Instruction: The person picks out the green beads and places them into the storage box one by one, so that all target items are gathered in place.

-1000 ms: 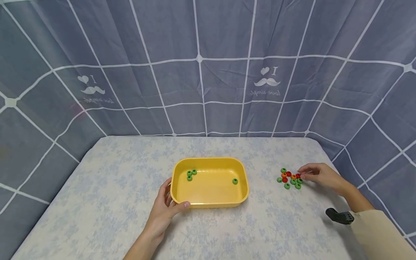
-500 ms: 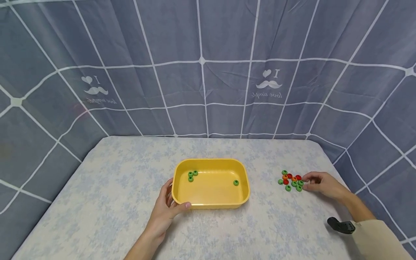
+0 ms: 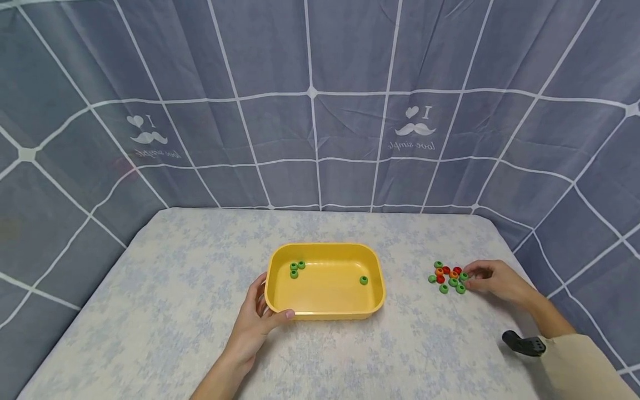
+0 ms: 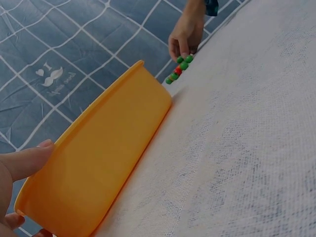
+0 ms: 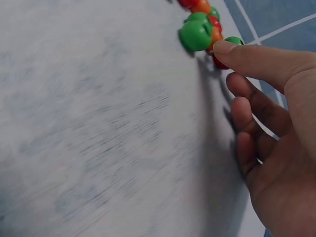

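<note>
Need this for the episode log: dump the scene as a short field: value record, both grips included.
container: yellow tray, on the table, left of the loose beads
tray contents: four green beads; three together near left end, one toward right
loose bead colours: green, red, orange
left grip: holds tray's left end, thumb on front rim
right grip: fingertips at a green bead, right edge of group; pinch unclear
backdrop: blue-grey curtain, white lines

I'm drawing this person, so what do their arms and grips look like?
The left grip and right grip are bare hands, no gloves. The left forearm is bare too. The right arm wears a cream sleeve, with a black, dotted piece sticking out at its end.
</note>
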The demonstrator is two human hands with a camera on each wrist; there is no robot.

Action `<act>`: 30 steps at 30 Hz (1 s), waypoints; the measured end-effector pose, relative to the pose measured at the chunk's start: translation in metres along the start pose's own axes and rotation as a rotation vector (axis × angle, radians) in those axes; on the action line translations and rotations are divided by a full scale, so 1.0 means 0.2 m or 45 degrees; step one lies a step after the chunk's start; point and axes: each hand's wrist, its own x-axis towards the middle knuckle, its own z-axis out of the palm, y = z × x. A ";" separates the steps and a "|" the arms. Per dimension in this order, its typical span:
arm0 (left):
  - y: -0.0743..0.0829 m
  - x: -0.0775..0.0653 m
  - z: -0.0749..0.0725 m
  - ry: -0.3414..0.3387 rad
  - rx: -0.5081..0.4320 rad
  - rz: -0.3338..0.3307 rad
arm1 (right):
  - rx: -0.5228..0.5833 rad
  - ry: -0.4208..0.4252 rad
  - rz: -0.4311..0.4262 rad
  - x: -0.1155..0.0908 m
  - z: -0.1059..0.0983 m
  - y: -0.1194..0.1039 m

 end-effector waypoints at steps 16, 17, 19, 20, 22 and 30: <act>0.01 0.00 0.00 -0.004 0.011 -0.008 | 0.072 -0.097 0.017 0.11 0.01 -0.20; 0.01 0.00 0.00 -0.003 0.012 -0.007 | 0.077 -0.102 0.015 0.11 0.01 -0.21; 0.01 0.00 0.00 -0.003 0.016 -0.008 | 0.071 -0.104 0.000 0.13 0.01 -0.22; 0.01 0.00 0.00 -0.003 0.017 -0.007 | 0.065 -0.104 -0.012 0.14 0.01 -0.22; 0.01 0.00 0.00 -0.002 0.019 -0.006 | 0.073 -0.103 -0.028 0.15 0.01 -0.24; 0.01 0.00 0.01 0.000 0.022 -0.012 | 0.126 -0.148 -0.047 0.19 0.06 -0.28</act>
